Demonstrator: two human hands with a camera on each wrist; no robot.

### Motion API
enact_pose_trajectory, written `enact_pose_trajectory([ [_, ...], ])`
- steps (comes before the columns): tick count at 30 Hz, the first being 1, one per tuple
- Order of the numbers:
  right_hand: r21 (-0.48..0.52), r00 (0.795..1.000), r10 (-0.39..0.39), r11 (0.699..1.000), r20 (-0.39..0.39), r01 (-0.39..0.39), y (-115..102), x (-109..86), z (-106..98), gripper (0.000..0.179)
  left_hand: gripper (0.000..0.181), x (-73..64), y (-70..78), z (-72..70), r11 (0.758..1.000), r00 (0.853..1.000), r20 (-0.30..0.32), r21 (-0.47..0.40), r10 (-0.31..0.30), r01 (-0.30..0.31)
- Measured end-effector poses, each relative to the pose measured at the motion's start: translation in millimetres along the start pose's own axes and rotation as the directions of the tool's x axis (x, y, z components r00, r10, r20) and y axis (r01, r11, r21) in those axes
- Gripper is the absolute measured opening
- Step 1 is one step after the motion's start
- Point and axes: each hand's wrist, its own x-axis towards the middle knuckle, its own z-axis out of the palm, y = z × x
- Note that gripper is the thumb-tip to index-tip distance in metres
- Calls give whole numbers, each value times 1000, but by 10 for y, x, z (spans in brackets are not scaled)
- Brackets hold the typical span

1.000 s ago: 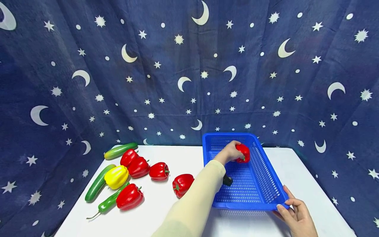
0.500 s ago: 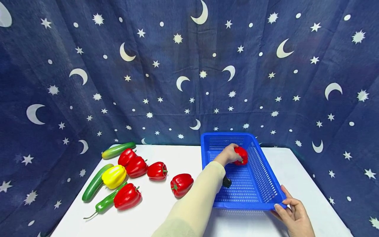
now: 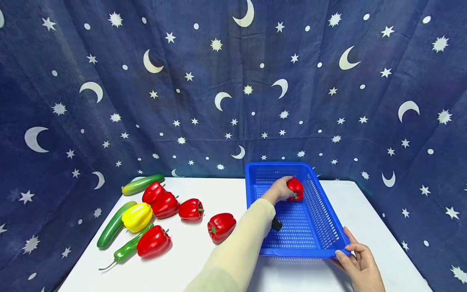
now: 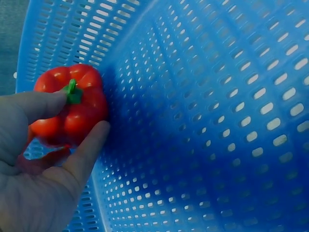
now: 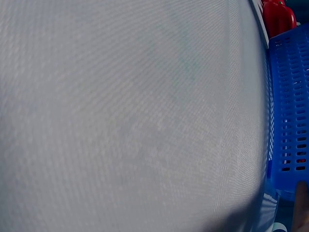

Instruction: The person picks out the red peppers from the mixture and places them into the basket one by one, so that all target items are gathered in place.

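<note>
Inside the blue basket [image 3: 303, 253], my left hand [image 3: 279, 190] grips a red bell pepper [image 3: 296, 189] near the far right wall. In the left wrist view, the thumb lies by the green stem of the pepper [image 4: 72, 116] and the other fingers go round its sides. My right hand [image 3: 363, 263] pinches the basket's near right corner, thumb on top of the rim. Just a fingertip of it shows at the lower right of the right wrist view, against the basket [image 5: 289, 121].
Left of the basket lie several red bell peppers [image 3: 221, 227], a yellow bell pepper [image 3: 137, 217], a long green pepper [image 3: 127, 248] and two cucumbers [image 3: 114, 227] on the white table [image 3: 197, 263]. A dark starry curtain [image 3: 204, 101] hangs behind. My left sleeve crosses the basket's left wall.
The head view has shifted a little, so everything sits slightly further left in it. Both hands keep their holds on the bell pepper and the basket.
</note>
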Motion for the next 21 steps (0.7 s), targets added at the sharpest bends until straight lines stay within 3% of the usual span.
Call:
enact_pose_trajectory([
  [4, 15, 1000, -15, 1000, 1, 15, 3, -4, 20, 22, 69, 17, 2, -3, 993, 999, -12, 106, 49, -48],
  [8, 11, 1000, -15, 1000, -4, 15, 1, -4, 27, 22, 65, -26, 36, -26, 986, 997, -2, 150, 78, -77],
  [15, -64, 1000, 22, 998, -3, -22, -13, -4, 8, 23, 68, -149, 76, -47, 986, 995, -3, 135, 97, -96],
  [21, -110, 998, 68, 991, -18, -70, -52, -7, 16, 24, 76, -107, 80, -26, 997, 998, 22, 48, 64, -65],
])
